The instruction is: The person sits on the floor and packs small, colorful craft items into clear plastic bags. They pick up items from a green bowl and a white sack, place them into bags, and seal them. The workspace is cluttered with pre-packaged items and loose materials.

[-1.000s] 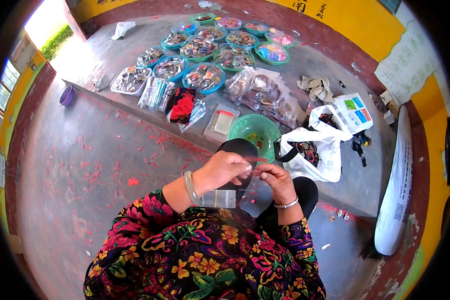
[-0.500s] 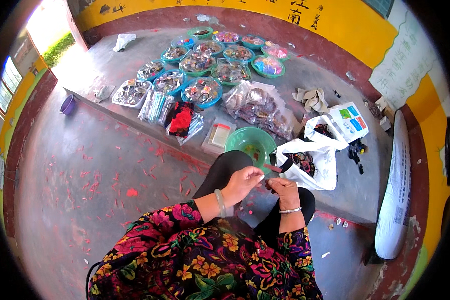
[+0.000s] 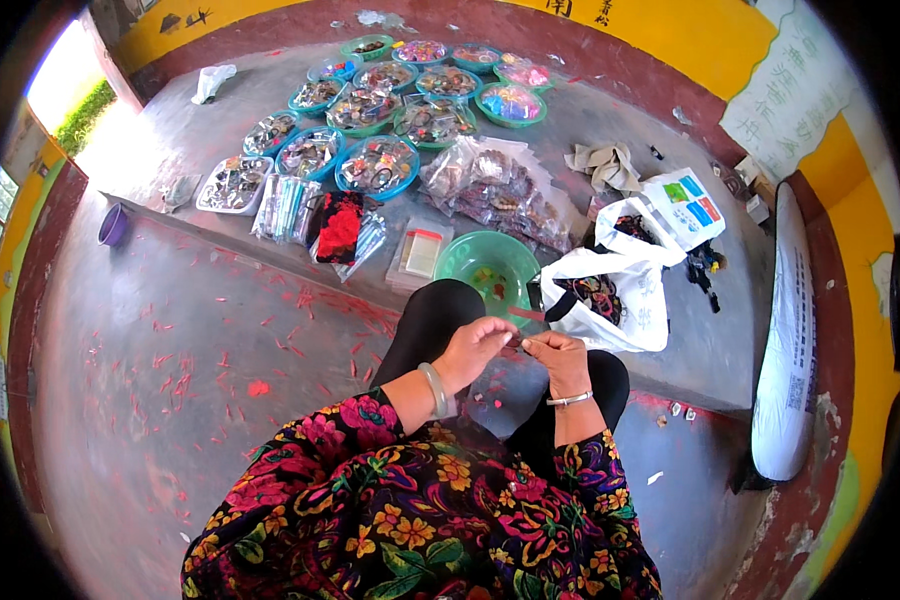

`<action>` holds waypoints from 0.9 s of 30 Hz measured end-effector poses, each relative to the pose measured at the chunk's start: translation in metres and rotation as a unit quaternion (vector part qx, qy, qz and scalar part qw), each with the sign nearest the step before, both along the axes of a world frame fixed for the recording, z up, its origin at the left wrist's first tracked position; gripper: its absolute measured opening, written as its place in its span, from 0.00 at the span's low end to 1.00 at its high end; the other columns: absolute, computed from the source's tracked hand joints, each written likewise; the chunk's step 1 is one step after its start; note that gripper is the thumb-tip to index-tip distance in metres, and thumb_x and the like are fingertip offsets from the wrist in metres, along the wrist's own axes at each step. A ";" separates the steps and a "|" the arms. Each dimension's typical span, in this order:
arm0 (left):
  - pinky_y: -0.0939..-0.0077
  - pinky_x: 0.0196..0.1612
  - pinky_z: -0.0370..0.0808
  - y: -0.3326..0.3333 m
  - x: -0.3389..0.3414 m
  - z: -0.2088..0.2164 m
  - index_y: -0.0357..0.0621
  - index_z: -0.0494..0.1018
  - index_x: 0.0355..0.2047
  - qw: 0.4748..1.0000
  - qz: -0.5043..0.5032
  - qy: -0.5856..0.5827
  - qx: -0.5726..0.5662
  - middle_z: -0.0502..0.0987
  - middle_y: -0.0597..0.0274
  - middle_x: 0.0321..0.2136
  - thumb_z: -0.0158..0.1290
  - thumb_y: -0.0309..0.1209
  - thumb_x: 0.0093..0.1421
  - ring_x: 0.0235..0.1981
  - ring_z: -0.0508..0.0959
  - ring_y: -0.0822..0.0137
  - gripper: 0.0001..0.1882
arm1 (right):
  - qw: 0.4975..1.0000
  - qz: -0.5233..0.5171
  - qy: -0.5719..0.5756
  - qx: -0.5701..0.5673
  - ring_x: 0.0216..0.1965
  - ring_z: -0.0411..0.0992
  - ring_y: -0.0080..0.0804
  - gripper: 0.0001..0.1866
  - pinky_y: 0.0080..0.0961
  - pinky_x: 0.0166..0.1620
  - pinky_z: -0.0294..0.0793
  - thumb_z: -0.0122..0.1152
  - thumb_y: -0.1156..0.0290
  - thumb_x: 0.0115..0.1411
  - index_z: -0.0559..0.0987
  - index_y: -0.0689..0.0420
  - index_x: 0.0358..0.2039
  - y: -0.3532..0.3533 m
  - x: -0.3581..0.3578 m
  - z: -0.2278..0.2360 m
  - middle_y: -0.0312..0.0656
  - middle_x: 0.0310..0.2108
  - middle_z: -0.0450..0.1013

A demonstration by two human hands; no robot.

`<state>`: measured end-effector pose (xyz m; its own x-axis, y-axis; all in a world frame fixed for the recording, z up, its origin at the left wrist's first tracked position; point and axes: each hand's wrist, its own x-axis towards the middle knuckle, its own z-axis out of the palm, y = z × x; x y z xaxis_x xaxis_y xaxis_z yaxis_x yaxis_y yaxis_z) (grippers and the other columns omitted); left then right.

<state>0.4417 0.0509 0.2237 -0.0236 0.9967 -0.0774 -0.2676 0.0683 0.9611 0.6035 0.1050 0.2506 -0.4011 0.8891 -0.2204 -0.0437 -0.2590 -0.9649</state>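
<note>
My left hand and my right hand meet fingertip to fingertip above my knees. Both are closed in a pinch around something small and dark, too tiny to make out. Just beyond them a green plastic basin sits on the raised ledge, with a few small yellowish and reddish bits at its bottom. A reddish strip sticks out between the basin and a white bag of dark, colourful small items, to the right of the basin.
Several basins of packaged trinkets stand farther back, beside a heap of clear plastic bags. Flat clear packets and a red-and-black cloth item lie left of the green basin. Red scraps litter the lower floor; a purple bucket stands far left.
My fingertips have come closer together, the left hand's fingers now meeting the right's. The whole view has shifted a little, so the basins and bags appear farther left and higher.
</note>
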 end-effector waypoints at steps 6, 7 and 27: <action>0.79 0.41 0.73 0.000 0.000 0.001 0.36 0.69 0.38 1.000 -0.004 -0.024 -0.004 0.73 0.64 0.34 0.44 0.23 0.60 0.36 0.73 0.74 0.07 | 0.999 0.011 -0.021 0.027 0.23 0.67 0.16 0.03 0.13 0.28 0.66 0.64 0.80 0.46 0.79 0.63 0.23 0.003 0.001 -0.008 0.33 0.22 0.73; 0.79 0.41 0.73 -0.001 0.000 0.002 0.36 0.69 0.38 1.000 -0.006 -0.028 -0.007 0.73 0.64 0.34 0.44 0.24 0.60 0.36 0.73 0.74 0.07 | 0.999 0.013 -0.024 0.029 0.23 0.67 0.15 0.03 0.13 0.28 0.66 0.64 0.80 0.46 0.78 0.63 0.23 0.002 0.001 -0.008 0.33 0.21 0.73; 0.78 0.39 0.74 -0.004 -0.003 0.012 0.36 0.70 0.38 0.993 -0.033 -0.091 -0.068 0.74 0.63 0.34 0.47 0.27 0.59 0.35 0.74 0.73 0.09 | 0.994 0.027 -0.068 0.081 0.24 0.68 0.19 0.04 0.15 0.29 0.65 0.65 0.78 0.43 0.80 0.63 0.22 -0.002 0.005 -0.005 0.34 0.21 0.72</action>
